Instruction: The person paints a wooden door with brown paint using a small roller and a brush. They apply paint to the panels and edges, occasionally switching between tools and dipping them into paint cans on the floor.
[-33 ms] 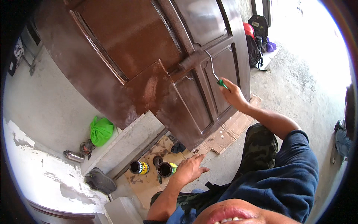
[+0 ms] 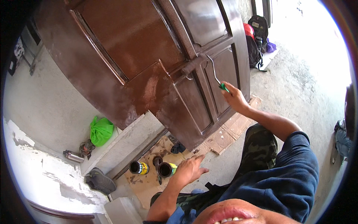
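A person, seen from above through a round fisheye view, works at a large dark-brown panelled door (image 2: 154, 33) that fills the upper middle. The right hand (image 2: 234, 98) is closed around the green handle of a paint roller (image 2: 213, 69). The roller's bent metal rod runs up from the hand, and its dark sleeve lies against the door's crosspiece, between the upper and lower panels. The left hand (image 2: 189, 170) is empty and loosely open, fingers stretched forward, low in the centre.

Just left of it, in the view, is an open can (image 2: 173, 168) with a yellow-green label and dark contents; whether the hand touches it I cannot tell. Farther left stands a second open can (image 2: 142, 167), black and yellow. Both are on stained cardboard (image 2: 136, 183), with a crumpled dark cloth (image 2: 178, 148) nearby. More cardboard (image 2: 233, 128) lies along the door's lower edge.

At the left are a bright green bag (image 2: 101, 131), a metal flask (image 2: 74, 156) and a dark shoe (image 2: 100, 181). At upper right sits a black backpack (image 2: 260, 26), beside something red and rounded (image 2: 248, 30).
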The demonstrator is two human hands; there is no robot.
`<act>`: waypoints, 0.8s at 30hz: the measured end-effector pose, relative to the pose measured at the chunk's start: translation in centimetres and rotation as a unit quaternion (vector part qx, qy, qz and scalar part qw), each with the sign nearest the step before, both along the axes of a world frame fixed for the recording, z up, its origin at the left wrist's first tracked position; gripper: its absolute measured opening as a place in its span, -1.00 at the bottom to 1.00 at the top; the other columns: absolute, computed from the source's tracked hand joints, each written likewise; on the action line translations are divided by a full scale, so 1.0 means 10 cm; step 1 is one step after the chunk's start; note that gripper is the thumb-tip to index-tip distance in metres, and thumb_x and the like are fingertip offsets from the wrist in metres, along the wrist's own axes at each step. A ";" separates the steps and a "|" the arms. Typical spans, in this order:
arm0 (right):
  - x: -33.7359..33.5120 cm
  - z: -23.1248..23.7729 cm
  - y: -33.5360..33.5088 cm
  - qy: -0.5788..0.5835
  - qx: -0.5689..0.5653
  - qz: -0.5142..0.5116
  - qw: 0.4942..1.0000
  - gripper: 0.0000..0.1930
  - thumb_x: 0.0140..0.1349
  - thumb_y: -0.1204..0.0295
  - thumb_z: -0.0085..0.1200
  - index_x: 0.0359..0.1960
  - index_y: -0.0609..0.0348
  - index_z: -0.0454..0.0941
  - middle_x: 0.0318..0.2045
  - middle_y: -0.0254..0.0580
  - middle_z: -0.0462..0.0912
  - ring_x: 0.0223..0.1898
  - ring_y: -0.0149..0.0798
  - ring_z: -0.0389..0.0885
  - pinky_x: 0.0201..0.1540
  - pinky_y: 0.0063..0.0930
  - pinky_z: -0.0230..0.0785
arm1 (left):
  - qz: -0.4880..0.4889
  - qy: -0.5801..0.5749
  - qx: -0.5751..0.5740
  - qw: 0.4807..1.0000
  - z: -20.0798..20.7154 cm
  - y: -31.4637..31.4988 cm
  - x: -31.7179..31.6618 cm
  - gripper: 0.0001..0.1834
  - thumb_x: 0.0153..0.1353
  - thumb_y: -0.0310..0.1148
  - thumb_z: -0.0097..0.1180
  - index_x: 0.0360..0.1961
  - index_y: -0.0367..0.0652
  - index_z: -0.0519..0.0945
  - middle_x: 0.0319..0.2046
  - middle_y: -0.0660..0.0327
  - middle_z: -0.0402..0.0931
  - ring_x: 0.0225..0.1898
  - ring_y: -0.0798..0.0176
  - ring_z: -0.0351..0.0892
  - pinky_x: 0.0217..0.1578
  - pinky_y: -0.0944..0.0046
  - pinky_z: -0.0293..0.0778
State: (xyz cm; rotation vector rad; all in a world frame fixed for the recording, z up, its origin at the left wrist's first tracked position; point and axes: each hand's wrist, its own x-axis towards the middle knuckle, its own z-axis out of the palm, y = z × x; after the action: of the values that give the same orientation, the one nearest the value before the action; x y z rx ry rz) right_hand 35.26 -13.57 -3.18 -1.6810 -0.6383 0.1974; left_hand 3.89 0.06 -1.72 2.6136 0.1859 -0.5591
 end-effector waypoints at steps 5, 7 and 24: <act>-0.01 -0.18 -0.13 0.006 0.033 0.012 0.999 -0.58 0.50 0.34 -0.01 0.36 0.03 0.36 -0.58 -0.51 0.38 -0.69 -0.59 0.27 -0.68 -0.64 0.12 | -0.003 -0.010 -0.013 1.000 0.04 -0.02 0.00 -0.25 0.27 0.04 0.19 0.38 -0.14 0.35 0.33 -0.10 0.36 0.32 -0.14 0.39 0.31 0.00 0.32; 0.03 -0.12 -0.06 0.051 0.049 0.025 0.997 -0.60 0.48 0.35 -0.01 0.31 0.06 0.42 -0.51 -0.45 0.40 -0.54 -0.58 0.30 -0.53 -0.60 0.21 | 0.000 -0.009 -0.022 1.000 0.05 -0.05 0.01 -0.25 0.28 0.04 0.19 0.38 -0.14 0.35 0.34 -0.10 0.35 0.32 -0.14 0.38 0.31 0.00 0.32; 0.17 0.13 0.17 0.024 0.072 0.000 0.997 -0.60 0.46 0.32 0.02 0.28 0.08 0.46 -0.52 -0.46 0.45 -0.56 -0.58 0.34 -0.55 -0.60 0.26 | -0.026 -0.076 0.012 0.997 -0.02 -0.11 -0.05 -0.28 0.28 0.02 0.20 0.33 -0.18 0.37 0.25 -0.07 0.44 0.24 -0.13 0.47 0.19 -0.06 0.42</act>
State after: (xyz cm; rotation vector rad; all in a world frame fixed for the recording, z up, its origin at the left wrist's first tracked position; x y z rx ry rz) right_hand 36.99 -11.87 -1.89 -1.5338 -0.6021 0.1868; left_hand 3.36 -1.03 -1.90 2.6761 0.0772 -0.3746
